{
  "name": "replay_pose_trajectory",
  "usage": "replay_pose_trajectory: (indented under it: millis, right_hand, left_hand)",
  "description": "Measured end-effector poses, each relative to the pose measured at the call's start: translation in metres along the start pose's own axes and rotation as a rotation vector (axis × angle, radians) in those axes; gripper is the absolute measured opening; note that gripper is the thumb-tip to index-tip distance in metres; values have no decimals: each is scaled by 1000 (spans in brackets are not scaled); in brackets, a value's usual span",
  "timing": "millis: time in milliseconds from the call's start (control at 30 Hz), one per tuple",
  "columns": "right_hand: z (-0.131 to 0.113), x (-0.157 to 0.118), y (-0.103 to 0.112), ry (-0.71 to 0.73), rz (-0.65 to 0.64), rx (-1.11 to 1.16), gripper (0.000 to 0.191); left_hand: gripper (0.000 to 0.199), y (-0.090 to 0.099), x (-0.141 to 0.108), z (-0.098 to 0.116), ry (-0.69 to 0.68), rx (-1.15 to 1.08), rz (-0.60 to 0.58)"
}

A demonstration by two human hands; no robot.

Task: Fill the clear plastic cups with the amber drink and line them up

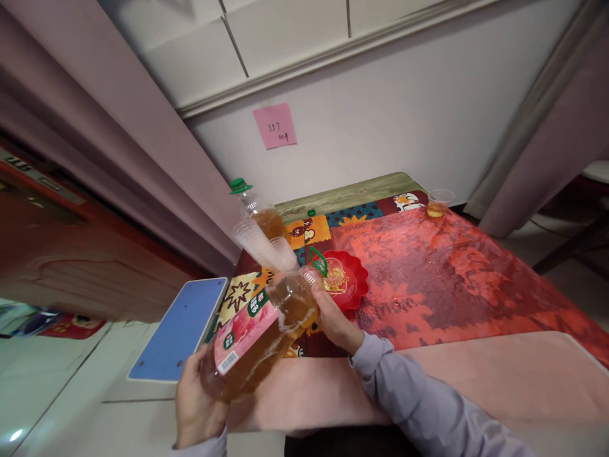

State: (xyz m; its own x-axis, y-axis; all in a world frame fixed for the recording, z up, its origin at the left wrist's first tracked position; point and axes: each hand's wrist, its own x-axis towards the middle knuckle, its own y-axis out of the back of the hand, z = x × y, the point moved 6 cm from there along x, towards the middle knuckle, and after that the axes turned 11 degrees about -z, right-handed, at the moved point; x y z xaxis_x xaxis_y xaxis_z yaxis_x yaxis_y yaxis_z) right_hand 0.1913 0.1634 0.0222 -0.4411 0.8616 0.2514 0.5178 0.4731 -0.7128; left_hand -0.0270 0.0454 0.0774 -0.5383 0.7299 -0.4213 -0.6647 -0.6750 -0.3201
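A large clear bottle (290, 336) of amber drink with a pink label lies tilted between my hands, its neck toward the table. My left hand (197, 400) is wrapped round its base end. Near the neck, my right hand (335, 320) grips the bottle from the side. A green ring handle (318, 260) shows at the neck. Just beyond the mouth, a clear plastic cup (335, 271) with some amber liquid stands on a red scalloped plate (359, 285). Whether liquid is flowing is too unclear to see.
Stacked clear plastic cups (254, 241) lie behind the bottle. Another bottle (269, 221) with a green cap stands at the back left. A loose green cap (311, 212) lies on the patterned tablecloth (404, 285). One cup with drink (436, 206) stands at the far right edge.
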Motion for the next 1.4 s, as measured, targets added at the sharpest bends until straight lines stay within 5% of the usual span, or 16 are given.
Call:
replay_pose_trajectory:
  millis: [600,1400]
  right_hand:
    - [-4,0,-3,2,4,-22,67]
    - [-5,0,-4,-18,-20,-44,63]
  left_hand:
    - [25,5,3,-2,-4,-14,-3]
    - [45,-2,-2,-1,4,0,-12]
